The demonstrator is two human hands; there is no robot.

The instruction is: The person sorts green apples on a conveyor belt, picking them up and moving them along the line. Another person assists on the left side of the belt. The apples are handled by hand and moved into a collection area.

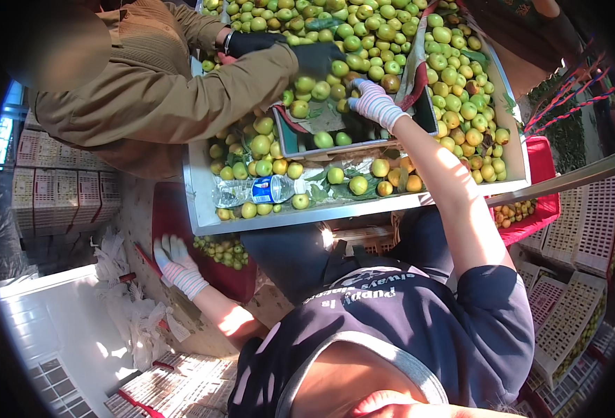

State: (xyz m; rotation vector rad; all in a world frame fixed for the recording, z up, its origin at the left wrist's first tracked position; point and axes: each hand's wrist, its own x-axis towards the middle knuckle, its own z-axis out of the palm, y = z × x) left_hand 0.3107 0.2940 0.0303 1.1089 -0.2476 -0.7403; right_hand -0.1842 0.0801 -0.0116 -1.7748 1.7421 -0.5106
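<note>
My right hand (374,102), in a striped knit glove, reaches over a green crate (286,137) set in a large fruit-filled tray (307,215). Its thumb and fingertips are at the small green-yellow fruits (320,90) heaped at the crate; whether it grips one is unclear. My left hand (174,261), gloved alike, is at the lower left above the edge of a dark red tub (174,209), fingers spread, with no fruit visible in it. Green fruits (224,251) lie in that tub. A co-worker's black-gloved hand (318,58) touches the heap, left of my right hand.
A plastic bottle (258,190) lies in the tray's near left part among leaves and fruits. A red cloth edge (419,83) divides the heap. Another red tub (542,167) is at the right, beside stacked crates (568,308). The co-worker's sleeve (224,99) spans the tray's left side.
</note>
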